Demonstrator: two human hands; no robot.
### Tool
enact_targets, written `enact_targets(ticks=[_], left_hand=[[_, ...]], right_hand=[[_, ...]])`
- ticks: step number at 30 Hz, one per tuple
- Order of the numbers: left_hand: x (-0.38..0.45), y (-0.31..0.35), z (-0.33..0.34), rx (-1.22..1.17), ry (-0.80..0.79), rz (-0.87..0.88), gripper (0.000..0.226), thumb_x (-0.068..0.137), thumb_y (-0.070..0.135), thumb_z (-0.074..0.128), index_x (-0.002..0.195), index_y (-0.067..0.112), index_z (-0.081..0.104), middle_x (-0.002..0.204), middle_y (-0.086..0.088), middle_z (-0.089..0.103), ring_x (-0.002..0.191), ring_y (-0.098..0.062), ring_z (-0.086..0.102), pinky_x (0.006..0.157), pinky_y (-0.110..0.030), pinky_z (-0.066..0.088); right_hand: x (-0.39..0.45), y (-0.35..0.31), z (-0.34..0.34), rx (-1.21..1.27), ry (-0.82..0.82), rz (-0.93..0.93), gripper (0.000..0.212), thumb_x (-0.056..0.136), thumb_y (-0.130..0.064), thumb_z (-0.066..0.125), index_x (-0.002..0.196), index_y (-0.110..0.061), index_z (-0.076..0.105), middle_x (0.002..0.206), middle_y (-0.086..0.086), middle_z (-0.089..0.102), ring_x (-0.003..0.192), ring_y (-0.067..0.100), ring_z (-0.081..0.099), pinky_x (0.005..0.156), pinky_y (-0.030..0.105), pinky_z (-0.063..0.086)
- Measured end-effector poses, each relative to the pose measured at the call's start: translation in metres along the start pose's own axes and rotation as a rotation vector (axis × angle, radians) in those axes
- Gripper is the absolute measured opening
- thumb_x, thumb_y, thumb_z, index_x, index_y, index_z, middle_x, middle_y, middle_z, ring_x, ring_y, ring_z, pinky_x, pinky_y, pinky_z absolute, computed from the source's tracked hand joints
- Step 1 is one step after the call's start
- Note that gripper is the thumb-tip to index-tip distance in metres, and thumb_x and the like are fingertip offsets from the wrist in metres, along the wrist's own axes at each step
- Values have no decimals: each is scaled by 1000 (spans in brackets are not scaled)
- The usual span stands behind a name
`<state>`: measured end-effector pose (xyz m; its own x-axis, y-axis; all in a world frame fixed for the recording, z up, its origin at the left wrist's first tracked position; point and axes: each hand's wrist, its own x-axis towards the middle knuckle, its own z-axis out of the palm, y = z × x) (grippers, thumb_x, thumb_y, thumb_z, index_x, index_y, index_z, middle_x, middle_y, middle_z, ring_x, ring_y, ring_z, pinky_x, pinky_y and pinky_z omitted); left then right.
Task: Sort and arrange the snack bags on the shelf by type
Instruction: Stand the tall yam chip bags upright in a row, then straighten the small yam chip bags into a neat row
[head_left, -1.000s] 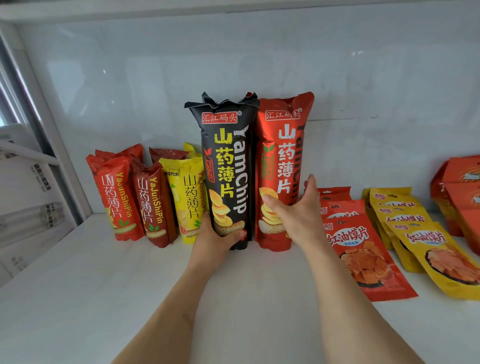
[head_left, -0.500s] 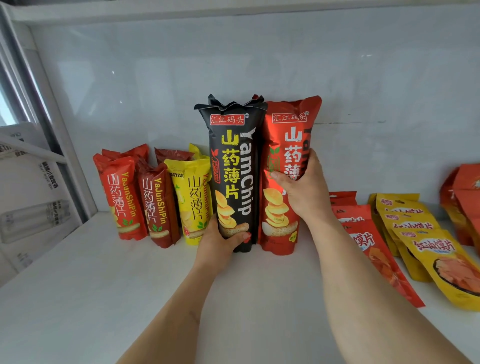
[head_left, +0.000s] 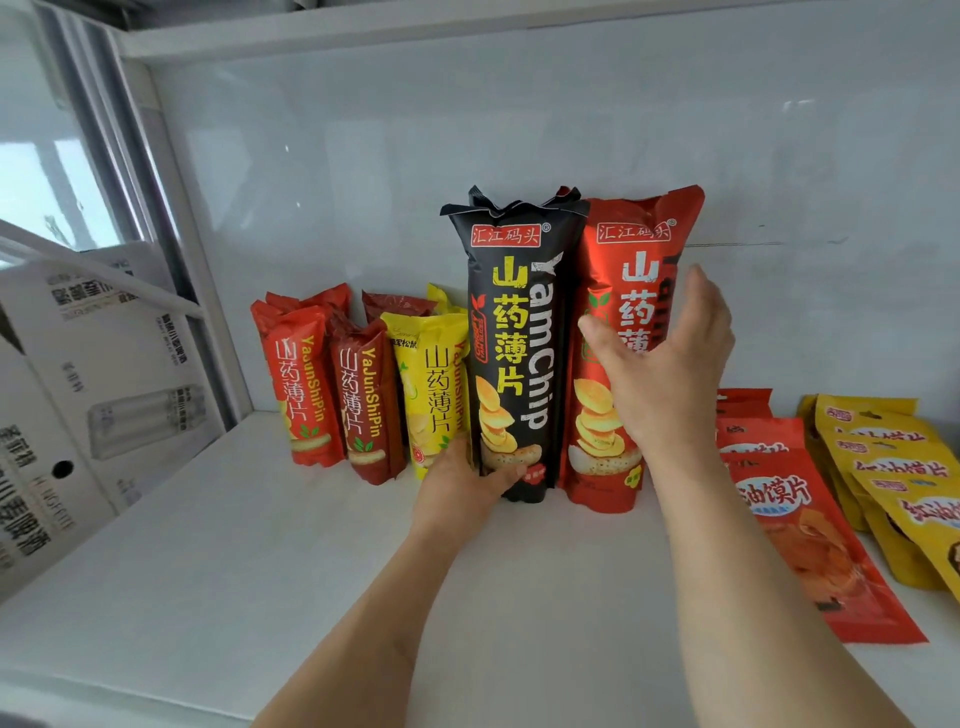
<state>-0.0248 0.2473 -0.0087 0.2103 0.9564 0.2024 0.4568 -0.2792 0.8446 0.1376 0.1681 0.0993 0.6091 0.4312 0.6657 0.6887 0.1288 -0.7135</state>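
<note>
White shelf (head_left: 260, 561) boards carry the snack bags, and printed cardboard boxes (head_left: 67, 415) are seen beyond the left edge. Three small yam-chip bags (head_left: 358, 384), two red and one yellow, are stood upright against the back wall, with more tucked behind. The tall black YamChip bag (head_left: 514, 338) is gripped at its base by the left hand (head_left: 462, 483). The tall red YamChip bag (head_left: 618, 415), touching it, is fronted by the right hand (head_left: 670, 374), its grip wide and holding nothing. Flat red pouches (head_left: 810, 519) and yellow pouches (head_left: 904, 483) are laid overlapping at the right. Grouping seems largely done; straightening probably remains.
</note>
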Motion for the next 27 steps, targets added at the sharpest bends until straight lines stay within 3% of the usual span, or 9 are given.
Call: enact_targets(ticks=[3, 7, 9, 11, 15, 18, 22, 24, 27], left_hand=[[0, -4, -24, 123, 103, 14, 53, 87, 52, 69, 128, 19, 61, 120, 4, 66, 105, -19, 61, 88, -37, 54], [8, -14, -65, 35, 266, 132, 40, 92, 44, 67, 120, 16, 66, 110, -1, 69, 96, -18, 65, 83, -38, 56], [13, -23, -85, 43, 351, 216, 35, 93, 40, 66, 118, 15, 67, 113, 1, 65, 101, -18, 63, 85, -34, 52], [23, -34, -108, 128, 431, 319, 37, 93, 36, 67, 122, 13, 66, 125, 0, 60, 117, -20, 55, 97, -30, 43], [62, -48, -152, 349, 563, 625, 59, 89, 49, 58, 132, 9, 60, 142, -10, 53, 137, -29, 36, 118, -43, 26], [89, -39, -179, 458, 502, 706, 77, 85, 64, 50, 143, 14, 51, 152, -8, 46, 147, -29, 20, 120, -44, 14], [120, -28, -203, 681, 250, 760, 97, 76, 83, 40, 151, 20, 42, 156, -1, 44, 152, -34, 15, 122, -52, 10], [129, -24, -210, 764, 124, 747, 97, 75, 84, 42, 153, 26, 38, 159, 4, 38, 154, -32, 6, 122, -51, 1], [135, -21, -213, 776, 89, 784, 84, 80, 77, 53, 149, 31, 45, 158, 9, 38, 154, -31, 3, 121, -51, -5]], right_hand=[[-26, -28, 7, 92, 82, -184, 78, 82, -57, 67, 143, -18, 38, 141, 1, 44, 131, 16, 39, 104, 43, 45], [-51, -66, 38, 136, -176, -343, 55, 87, -45, 67, 135, -21, 53, 123, -7, 58, 115, 7, 55, 95, 29, 50], [-55, -83, 58, 92, -364, -344, 53, 89, -46, 65, 136, -25, 52, 127, -8, 57, 117, 4, 54, 98, 32, 49], [-49, -97, 76, -18, -512, -369, 57, 91, -47, 62, 142, -27, 46, 139, -9, 52, 127, 6, 49, 106, 34, 43], [-26, -120, 104, -283, -623, -355, 65, 94, -46, 58, 151, -25, 34, 153, -5, 37, 140, 13, 35, 113, 32, 31], [-24, -122, 125, -376, -626, -291, 68, 95, -45, 57, 153, -24, 28, 158, -3, 29, 144, 16, 27, 116, 34, 25], [-38, -114, 150, -538, -626, -269, 74, 94, -50, 55, 155, -26, 20, 163, -3, 18, 150, 18, 13, 120, 43, 16], [-42, -111, 157, -623, -623, -266, 82, 92, -56, 54, 156, -28, 13, 164, -4, 11, 151, 17, 4, 120, 45, 11], [-43, -110, 163, -725, -625, -264, 92, 87, -60, 58, 157, -28, 7, 165, -6, 7, 151, 15, -2, 120, 44, 8]])
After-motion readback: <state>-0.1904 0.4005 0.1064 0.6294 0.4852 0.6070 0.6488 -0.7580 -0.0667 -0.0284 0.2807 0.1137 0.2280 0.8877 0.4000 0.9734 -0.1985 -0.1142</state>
